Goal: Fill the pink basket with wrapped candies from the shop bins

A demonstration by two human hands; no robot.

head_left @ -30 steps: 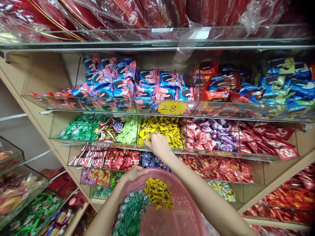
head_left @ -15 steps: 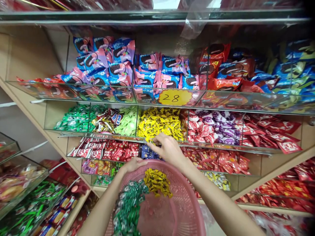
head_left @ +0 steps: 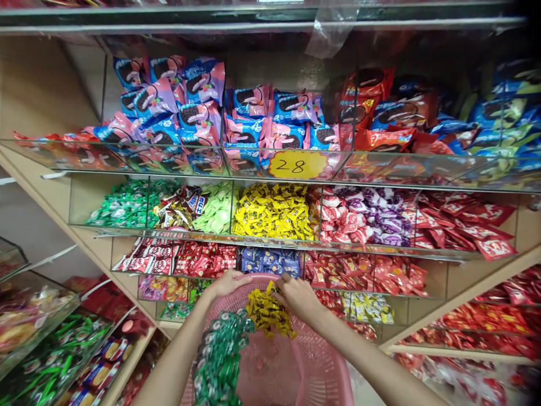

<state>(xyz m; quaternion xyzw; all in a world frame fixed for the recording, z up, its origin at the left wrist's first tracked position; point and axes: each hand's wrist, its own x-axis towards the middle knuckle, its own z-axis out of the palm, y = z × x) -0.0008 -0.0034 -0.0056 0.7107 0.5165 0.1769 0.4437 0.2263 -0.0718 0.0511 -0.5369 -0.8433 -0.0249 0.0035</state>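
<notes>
The far left rim of a pink plastic basket [head_left: 325,338] is in my left hand [head_left: 226,283], its fingers closed over the edge. My right hand [head_left: 298,296] is just inside the far rim, fingers curled and pinching a yellow-wrapped candy [head_left: 273,288] right above the small yellow pile [head_left: 268,316]. Whether the fingers hold more than one candy is hidden. Green-wrapped candies [head_left: 220,355] fill the basket's left side, beside the yellow ones. Behind the hands, a shelf compartment holds many loose yellow candies [head_left: 274,211].
Glass-fronted shelves rise ahead, with cookie packs [head_left: 203,84] on top and a yellow price tag [head_left: 302,164] marked 28. Below are blue candies [head_left: 270,261], red packets [head_left: 380,273] and purple candies [head_left: 384,214]. More bins [head_left: 42,338] stand at the left.
My right hand has moved down and back from the yellow candy shelf into the basket, with yellow candy at its fingers. The left hand keeps its grip on the rim.
</notes>
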